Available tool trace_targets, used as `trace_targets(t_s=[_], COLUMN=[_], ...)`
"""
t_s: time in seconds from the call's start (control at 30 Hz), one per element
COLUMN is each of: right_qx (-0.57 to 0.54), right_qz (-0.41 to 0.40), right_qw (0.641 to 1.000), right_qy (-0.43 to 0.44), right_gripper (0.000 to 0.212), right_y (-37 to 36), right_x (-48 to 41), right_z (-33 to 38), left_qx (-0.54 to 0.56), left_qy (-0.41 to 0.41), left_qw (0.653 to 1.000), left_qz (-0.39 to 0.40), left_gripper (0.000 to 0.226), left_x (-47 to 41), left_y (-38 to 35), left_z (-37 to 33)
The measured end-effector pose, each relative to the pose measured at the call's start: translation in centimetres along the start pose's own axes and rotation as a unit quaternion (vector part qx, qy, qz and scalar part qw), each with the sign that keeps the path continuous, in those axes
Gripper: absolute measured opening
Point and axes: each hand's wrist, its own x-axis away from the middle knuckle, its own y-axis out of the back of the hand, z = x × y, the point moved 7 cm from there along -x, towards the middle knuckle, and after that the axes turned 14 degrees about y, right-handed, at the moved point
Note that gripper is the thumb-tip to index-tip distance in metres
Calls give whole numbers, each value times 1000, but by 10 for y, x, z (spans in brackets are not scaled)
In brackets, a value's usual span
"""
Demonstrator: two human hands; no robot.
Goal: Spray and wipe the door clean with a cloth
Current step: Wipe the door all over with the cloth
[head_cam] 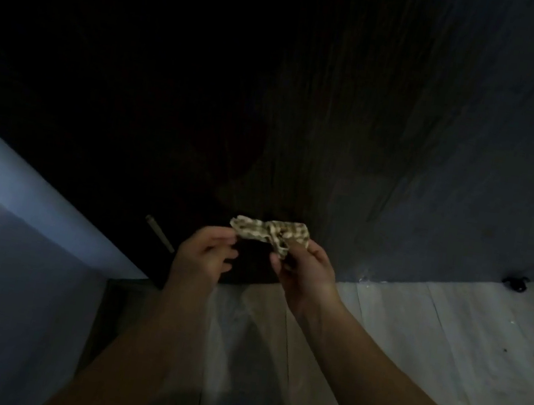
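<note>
With the left hand [206,252], pinches one end of a checked cloth [269,232] between thumb and curled fingers. With the right hand [304,270], grips the other end, fingers curled round a bunched fold. Holds the cloth strung between both hands, crumpled in the middle, just above the fingertips. Holds it up close before a dark wooden door [308,104] that lies beyond both hands; cannot tell whether fabric touches wood. Shows vertical grain there, with a greyer sheen up and to the right of the right hand. Finds a short metal rod [160,233] just left of the left hand, slanted, low on the door. Meets a pale floor [447,333] below and right of the right hand, along the door's lower edge. Catches a small dark fitting [516,284] well right of the right hand at that edge, and a bluish wall [11,233] well left of the left hand. Reaches in with bare forearms from below. Dim and slightly blurred throughout.
</note>
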Motion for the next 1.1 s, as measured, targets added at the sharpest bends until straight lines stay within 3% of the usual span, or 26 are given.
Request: trace_targets(t_s=[0.13, 0.2, 0.27, 0.37, 0.43, 0.5, 0.57, 0.6, 0.63, 0.7, 0.73, 0.77, 0.9, 0.97, 1.03, 1.1], right_qx=[-5, -27, -43, 22, 144, 262, 349, 373, 378, 336, 323, 321, 384, 377, 336, 343], right_qz=[-154, -198, -201, -165, -123, -41, -12, -24, -50, -135, -167, -170, -49, -109, -246, -305], right_qw=[982, 967, 960, 945, 872, 741, 653, 648, 671, 765, 792, 800, 713, 707, 748, 773], right_qy=[112, 160, 192, 283, 451, 617, 673, 664, 636, 533, 490, 478, 585, 589, 517, 438], right_gripper=[27, 33, 30, 22, 22, 30, 29, 28, 28, 26, 26, 26, 22, 20, 16, 13], right_y=[54, 62, 48, 8, -18, -42, -38, -26, -8, 27, 36, 34, -1, 17, 54, 71], right_x=[-17, -22, -16, 12, 42, 63, 53, 41, 27, 5, 0, 0, 21, 14, -7, -16], right_z=[33, 56, 73, 91, 117, 137, 136, 131, 126, 112, 106, 104, 117, 121, 122, 120], left_qx=[-16, -100, -234, -375, -401, -405, -410, -412, -413, -418, -421, -423, -408, -399, -389, -402], left_qy=[-98, -187, -310, -444, -491, -499, -487, -482, -480, -473, -470, -468, -452, -445, -451, -465], left_qw=[988, 962, 898, 787, 739, 722, 725, 728, 729, 729, 728, 728, 745, 756, 761, 751], left_qz=[-117, -172, -205, -206, -228, -255, -260, -260, -261, -265, -267, -269, -271, -267, -256, -240], left_gripper=[31, 43, 51, 58, 65, 74, 82, 85, 87, 91, 91, 91, 93, 96, 97, 97], left_x=[0, 10, 26, 40, 46, 48, 47, 47, 47, 44, 43, 41, 38, 41, 44, 45], left_y=[32, 33, 19, -8, -16, -21, -26, -28, -30, -32, -33, -35, -42, -47, -53, -62], left_z=[2, -6, -14, -24, -40, -54, -60, -59, -58, -55, -54, -53, -51, -49, -50, -49])
